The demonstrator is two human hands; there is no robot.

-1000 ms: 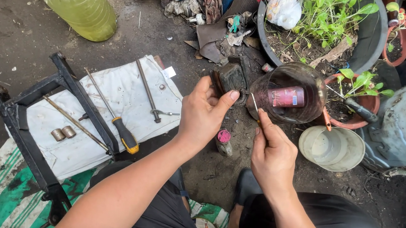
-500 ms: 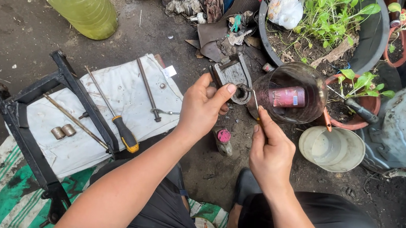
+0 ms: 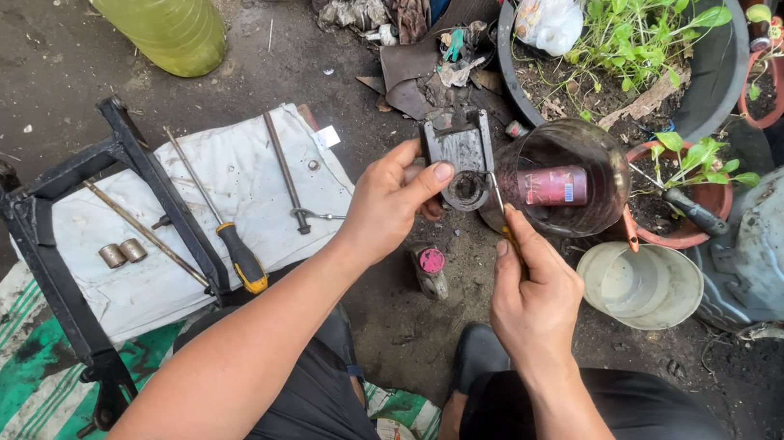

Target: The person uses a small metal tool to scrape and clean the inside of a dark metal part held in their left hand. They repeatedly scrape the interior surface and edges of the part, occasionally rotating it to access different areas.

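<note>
A: State the grip of the left hand [image 3: 392, 201].

B: Closed around the grey metal bracket with a round bore [image 3: 458, 155], just above frame centre. Thumb and fingers clamp its lower edge, so the bore faces the camera and lies open to the tool.

A: And the right hand [image 3: 529, 298]?

B: Pinched shut on a thin metal pick with a yellow handle [image 3: 496, 195]; its tip touches the bore rim. The fine grip suits precise work.

A: Other tools?

B: A yellow-handled screwdriver [image 3: 217, 219] lies on the white cloth [image 3: 224, 159], centre-left, near the left hand.
</note>
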